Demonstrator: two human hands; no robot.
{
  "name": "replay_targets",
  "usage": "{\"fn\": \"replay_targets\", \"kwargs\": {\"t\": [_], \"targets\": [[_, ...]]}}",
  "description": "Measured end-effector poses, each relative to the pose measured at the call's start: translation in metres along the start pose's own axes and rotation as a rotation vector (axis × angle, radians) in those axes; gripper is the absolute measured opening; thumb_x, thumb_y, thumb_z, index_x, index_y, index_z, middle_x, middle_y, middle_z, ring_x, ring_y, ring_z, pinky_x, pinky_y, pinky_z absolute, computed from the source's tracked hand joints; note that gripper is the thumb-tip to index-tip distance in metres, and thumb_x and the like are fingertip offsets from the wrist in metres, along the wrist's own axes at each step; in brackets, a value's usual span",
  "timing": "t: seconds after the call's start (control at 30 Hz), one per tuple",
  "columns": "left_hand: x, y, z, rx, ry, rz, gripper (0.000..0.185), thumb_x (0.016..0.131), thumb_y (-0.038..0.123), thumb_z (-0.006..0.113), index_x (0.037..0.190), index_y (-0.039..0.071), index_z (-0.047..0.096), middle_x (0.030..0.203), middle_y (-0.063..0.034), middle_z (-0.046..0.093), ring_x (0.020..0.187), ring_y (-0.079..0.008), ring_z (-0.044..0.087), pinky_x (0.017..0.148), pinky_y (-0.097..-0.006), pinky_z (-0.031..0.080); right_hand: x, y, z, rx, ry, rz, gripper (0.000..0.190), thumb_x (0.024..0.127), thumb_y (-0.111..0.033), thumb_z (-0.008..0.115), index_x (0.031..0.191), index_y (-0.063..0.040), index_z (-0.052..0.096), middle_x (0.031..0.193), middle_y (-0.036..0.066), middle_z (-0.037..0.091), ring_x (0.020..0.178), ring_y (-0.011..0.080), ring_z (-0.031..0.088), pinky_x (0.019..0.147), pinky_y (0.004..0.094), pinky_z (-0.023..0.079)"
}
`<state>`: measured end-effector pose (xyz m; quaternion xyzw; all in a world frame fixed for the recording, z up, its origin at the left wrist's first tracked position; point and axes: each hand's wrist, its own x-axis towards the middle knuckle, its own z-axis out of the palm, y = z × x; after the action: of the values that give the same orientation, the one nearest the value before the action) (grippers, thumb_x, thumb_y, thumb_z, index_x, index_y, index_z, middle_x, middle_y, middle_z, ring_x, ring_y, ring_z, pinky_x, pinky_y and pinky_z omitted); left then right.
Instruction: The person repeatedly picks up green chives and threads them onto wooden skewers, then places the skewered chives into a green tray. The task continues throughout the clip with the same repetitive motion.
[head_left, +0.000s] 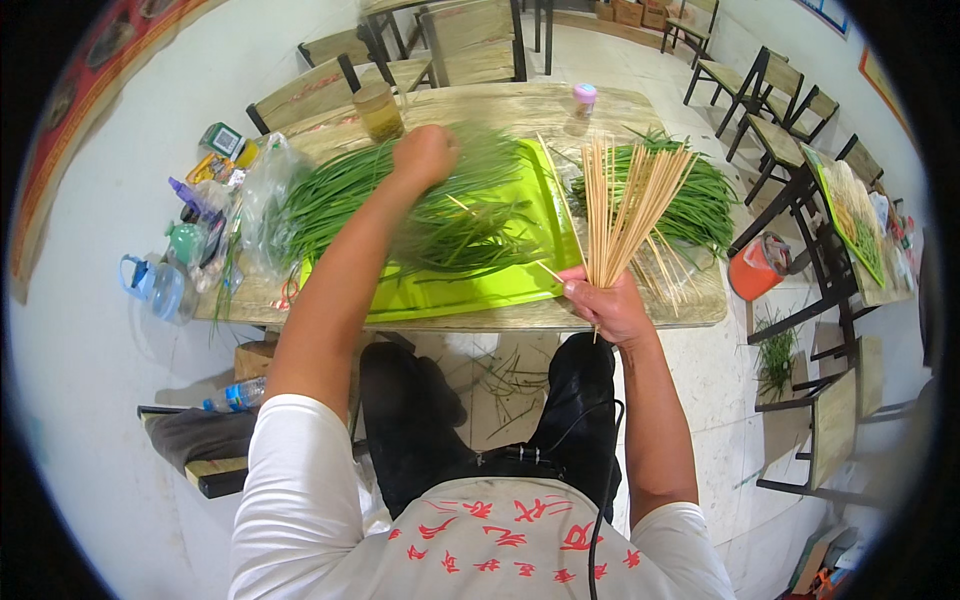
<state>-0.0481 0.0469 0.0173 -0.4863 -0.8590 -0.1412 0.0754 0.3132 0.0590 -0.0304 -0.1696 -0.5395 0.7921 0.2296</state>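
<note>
My right hand (611, 304) holds a thick bundle of bamboo skewers (615, 217) that fans upward. Between its thumb and finger it also pinches the end of a single skewer (551, 271), pointing left into a bunch of garlic chives (480, 236). A pale skewer tip (459, 204) shows among those leaves, roughly in line with it. My left hand (426, 156) is curled over the large heap of garlic chives (337, 195), with motion-blurred leaves at its fingers, which are mostly hidden. Under the heap lies a bright green plastic tray (450, 300).
More chives (697, 195) and loose skewers (664, 262) lie on the wooden table (697, 307). At its back stand a jar of liquid (377, 112) and a pink-lidded container (583, 97). Plastic bags (270, 195) and a blue jug (157, 289) crowd the left; an orange bin (757, 270) stands right.
</note>
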Motion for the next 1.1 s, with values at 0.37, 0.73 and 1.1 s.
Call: {"fn": "replay_targets", "kwargs": {"t": [0.37, 0.73, 1.1], "targets": [[-0.026, -0.010, -0.031, -0.720, 0.177, 0.161, 0.016, 0.096, 0.017, 0.064, 0.105, 0.006, 0.069, 0.089, -0.0067, 0.069, 0.077, -0.0171, 0.064, 0.072, -0.0316, 0.053, 0.005, 0.005, 0.000, 0.070, 0.080, -0.010, 0.022, 0.090, -0.009, 0.072, 0.107, 0.005, 0.069, 0.062, -0.003, 0.051, 0.048, 0.0043, 0.041, 0.043, 0.0216, 0.029], [-0.053, 0.003, -0.055, -0.976, -0.088, -0.066, 0.026, 0.092, 0.012, 0.067, 0.115, -0.001, 0.065, 0.088, -0.0045, 0.070, 0.070, -0.0090, 0.061, 0.062, -0.0245, 0.049, 0.007, 0.003, 0.003, 0.147, 0.139, -0.041, 0.021, 0.091, -0.010, 0.072, 0.107, 0.002, 0.067, 0.062, -0.004, 0.050, 0.046, 0.0049, 0.040, 0.041, 0.0227, 0.029], [-0.068, -0.040, -0.075, -0.841, -0.031, -0.118, 0.023, 0.091, 0.009, 0.066, 0.111, -0.001, 0.070, 0.096, -0.0060, 0.072, 0.078, -0.0086, 0.062, 0.070, -0.0234, 0.048, 0.006, 0.002, 0.003, 0.161, 0.143, -0.019, 0.022, 0.091, -0.012, 0.072, 0.108, 0.001, 0.067, 0.062, -0.003, 0.051, 0.046, 0.0047, 0.041, 0.041, 0.0215, 0.030]]}}
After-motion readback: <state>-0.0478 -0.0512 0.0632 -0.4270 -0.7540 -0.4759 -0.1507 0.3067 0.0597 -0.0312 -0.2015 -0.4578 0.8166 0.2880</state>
